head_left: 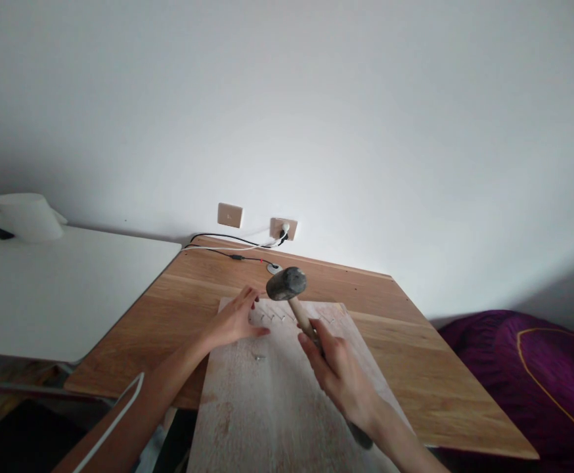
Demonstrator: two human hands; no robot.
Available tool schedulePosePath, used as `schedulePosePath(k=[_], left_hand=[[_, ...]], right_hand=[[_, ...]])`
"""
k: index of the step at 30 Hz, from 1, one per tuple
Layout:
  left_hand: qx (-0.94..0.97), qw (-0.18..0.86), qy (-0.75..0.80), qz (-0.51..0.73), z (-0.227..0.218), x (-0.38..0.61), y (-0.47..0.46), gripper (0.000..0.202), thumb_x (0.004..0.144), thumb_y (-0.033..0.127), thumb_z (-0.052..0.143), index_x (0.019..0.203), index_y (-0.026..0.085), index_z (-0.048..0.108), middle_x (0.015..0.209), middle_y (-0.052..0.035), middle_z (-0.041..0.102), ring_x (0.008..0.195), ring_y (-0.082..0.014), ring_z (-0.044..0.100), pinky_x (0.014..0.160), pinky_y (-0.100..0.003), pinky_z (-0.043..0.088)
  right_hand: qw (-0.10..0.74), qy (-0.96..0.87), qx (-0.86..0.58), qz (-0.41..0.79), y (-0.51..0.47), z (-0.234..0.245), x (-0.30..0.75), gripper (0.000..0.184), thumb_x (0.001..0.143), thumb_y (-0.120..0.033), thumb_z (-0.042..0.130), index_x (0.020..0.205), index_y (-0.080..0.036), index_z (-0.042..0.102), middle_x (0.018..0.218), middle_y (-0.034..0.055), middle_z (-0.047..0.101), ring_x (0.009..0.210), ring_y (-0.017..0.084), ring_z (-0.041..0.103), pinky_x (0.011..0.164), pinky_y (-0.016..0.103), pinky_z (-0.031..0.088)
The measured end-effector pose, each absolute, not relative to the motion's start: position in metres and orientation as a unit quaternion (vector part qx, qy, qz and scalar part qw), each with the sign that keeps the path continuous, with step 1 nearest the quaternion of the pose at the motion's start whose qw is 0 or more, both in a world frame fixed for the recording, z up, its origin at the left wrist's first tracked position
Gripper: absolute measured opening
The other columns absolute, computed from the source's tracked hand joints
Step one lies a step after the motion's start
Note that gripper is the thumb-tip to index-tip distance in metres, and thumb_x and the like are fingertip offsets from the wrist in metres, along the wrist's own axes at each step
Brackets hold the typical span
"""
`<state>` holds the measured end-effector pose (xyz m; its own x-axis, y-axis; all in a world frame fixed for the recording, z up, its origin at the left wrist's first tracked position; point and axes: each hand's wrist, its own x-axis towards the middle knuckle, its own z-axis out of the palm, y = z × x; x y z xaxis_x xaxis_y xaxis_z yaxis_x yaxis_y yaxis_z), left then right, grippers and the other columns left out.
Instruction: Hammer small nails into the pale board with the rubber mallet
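A mallet with a dark cylindrical head (286, 284) and a pale wooden handle is gripped in my right hand (339, 368), its head raised over the far part of a whitish board (262, 407). Several nails (272, 318) stand in a row near the board's far edge, some hidden behind the mallet and my right hand. My left hand (242, 316) rests at the board's far left corner, fingers apart, beside the row's left end. Nearer to me, a few loose nails (260, 358) lie on the board.
Beneath the board is a wooden table (415, 368) against the wall. Black and white cables (232, 246) run along its back to a wall socket (284, 228). To the left stands a white table (70, 289) with a white paper roll (28, 217). A purple beanbag (528, 374) sits at right.
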<state>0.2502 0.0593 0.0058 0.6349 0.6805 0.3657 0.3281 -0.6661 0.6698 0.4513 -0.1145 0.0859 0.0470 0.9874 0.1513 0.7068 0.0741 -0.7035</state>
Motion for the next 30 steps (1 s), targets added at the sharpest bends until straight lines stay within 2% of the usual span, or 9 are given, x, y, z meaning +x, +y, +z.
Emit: schedulePosePath(k=[4,6,9,13,15,20,22,26,30], left_hand=[[0.855,0.302,0.267,0.327,0.005,0.250,0.060,0.075,0.068,0.034,0.093,0.132,0.024,0.054,0.124,-0.0076,0.057,0.103,-0.0242,0.064,0.090,-0.038,0.056],[0.853,0.306,0.274,0.323,0.005,0.250,0.060,0.076,0.069,0.033,0.093,0.134,0.024,0.055,0.126,-0.0082,0.057,0.102,-0.0242,0.065,0.090,-0.037,0.056],[0.860,0.299,0.283,0.300,0.003,0.251,0.061,0.053,0.077,0.035,0.087,0.122,0.022,0.062,0.117,-0.0065,0.062,0.094,-0.0225,0.066,0.086,-0.036,0.055],[0.874,0.276,0.277,0.290,0.004,0.253,0.061,0.008,0.091,0.026,0.072,0.096,0.020,0.069,0.096,-0.0036,0.067,0.087,-0.0198,0.066,0.081,-0.031,0.051],[0.875,0.269,0.276,0.293,0.005,0.254,0.061,0.003,0.092,0.019,0.067,0.091,0.019,0.071,0.091,-0.0032,0.068,0.085,-0.0188,0.067,0.079,-0.029,0.049],[0.874,0.273,0.278,0.289,0.006,0.253,0.060,0.010,0.092,0.016,0.063,0.093,0.019,0.073,0.093,-0.0039,0.072,0.088,-0.0192,0.068,0.080,-0.029,0.049],[0.874,0.274,0.283,0.284,0.005,0.252,0.059,0.011,0.091,0.019,0.067,0.101,0.020,0.072,0.098,-0.0044,0.071,0.088,-0.0197,0.068,0.082,-0.031,0.051],[0.869,0.274,0.284,0.297,0.005,0.250,0.058,0.057,0.077,0.032,0.084,0.129,0.023,0.061,0.120,-0.0075,0.062,0.097,-0.0232,0.065,0.087,-0.037,0.055],[0.856,0.296,0.285,0.314,0.006,0.249,0.056,0.084,0.069,0.037,0.092,0.141,0.023,0.050,0.129,-0.0103,0.055,0.107,-0.0263,0.064,0.096,-0.042,0.055]], right_hand=[[0.254,-0.687,-0.649,0.206,-0.109,0.060,0.451,0.038,0.106,-0.052,0.041,0.102,-0.023,0.066,0.068,0.0010,0.066,0.064,0.020,0.065,0.059,0.029,0.043],[0.264,-0.672,-0.666,0.187,-0.113,0.049,0.457,0.045,0.105,-0.058,0.040,0.110,-0.023,0.068,0.075,0.0036,0.070,0.073,0.023,0.069,0.065,0.030,0.047],[0.307,-0.631,-0.694,0.162,-0.122,0.046,0.466,0.059,0.101,-0.070,0.040,0.124,-0.023,0.066,0.083,0.0064,0.072,0.082,0.025,0.071,0.069,0.031,0.052],[0.293,-0.613,-0.703,0.209,-0.129,0.054,0.472,0.065,0.099,-0.076,0.038,0.120,-0.021,0.066,0.066,0.0009,0.064,0.063,0.021,0.065,0.056,0.028,0.047],[0.285,-0.605,-0.706,0.233,-0.128,0.056,0.471,0.066,0.099,-0.077,0.038,0.119,-0.020,0.066,0.061,-0.0018,0.059,0.056,0.019,0.060,0.052,0.027,0.044],[0.295,-0.591,-0.713,0.236,-0.128,0.065,0.465,0.067,0.099,-0.076,0.038,0.125,-0.020,0.063,0.063,-0.0006,0.060,0.054,0.019,0.058,0.050,0.028,0.043],[0.311,-0.597,-0.706,0.223,-0.128,0.071,0.460,0.064,0.101,-0.074,0.037,0.126,-0.021,0.063,0.067,0.0014,0.064,0.057,0.020,0.060,0.053,0.029,0.046],[0.335,-0.630,-0.673,0.196,-0.122,0.076,0.450,0.053,0.105,-0.066,0.036,0.119,-0.022,0.063,0.076,0.0048,0.069,0.067,0.022,0.066,0.062,0.031,0.050],[0.260,-0.659,-0.667,0.231,-0.114,0.062,0.447,0.048,0.106,-0.061,0.038,0.113,-0.022,0.065,0.068,0.0015,0.065,0.062,0.021,0.064,0.060,0.029,0.046]])
